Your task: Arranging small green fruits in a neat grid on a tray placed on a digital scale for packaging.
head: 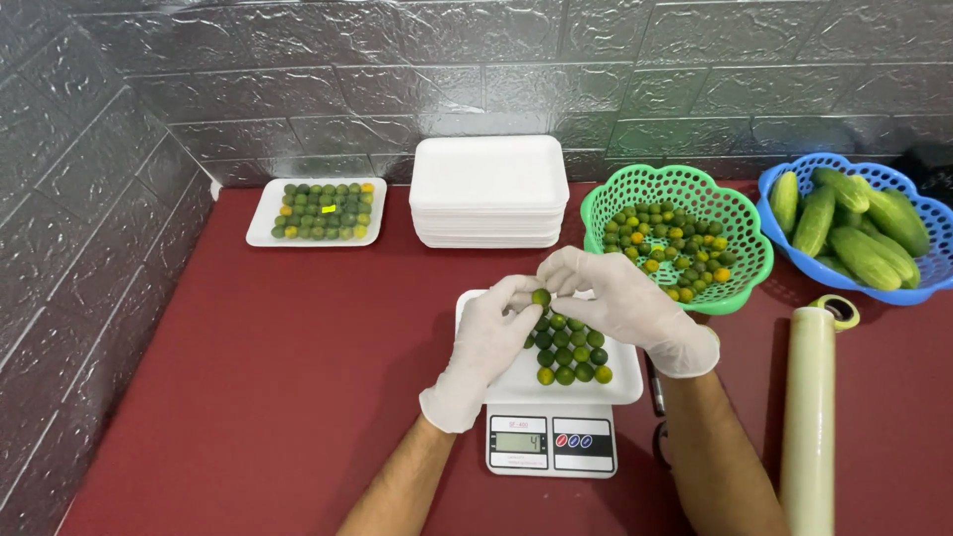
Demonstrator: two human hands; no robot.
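Right now the fingers [520, 294] of the white-gloved left hand [486, 347] and those of the white-gloved right hand [625, 308] pinch one small round green citrus fruit [541, 297] between their tips, both hands closed on it above the far edge of the white foam tray [620, 382]. That tray sits on a small white digital kitchen scale [551, 443] and already carries neat rows of the same green and yellowish fruit.

To do this well, I judge the fruit should go down snug against the row at its six o'clock, set lightly so the others do not roll.

Being nearly round, it shows no clear long axis, and I cannot tell which way its stem end faces.

At one o'clock from the hands a green perforated plastic basket [740, 223] holds loose fruit; at twelve stands a stack of white foam trays [488, 189]. The red surface [298, 377] carries all.
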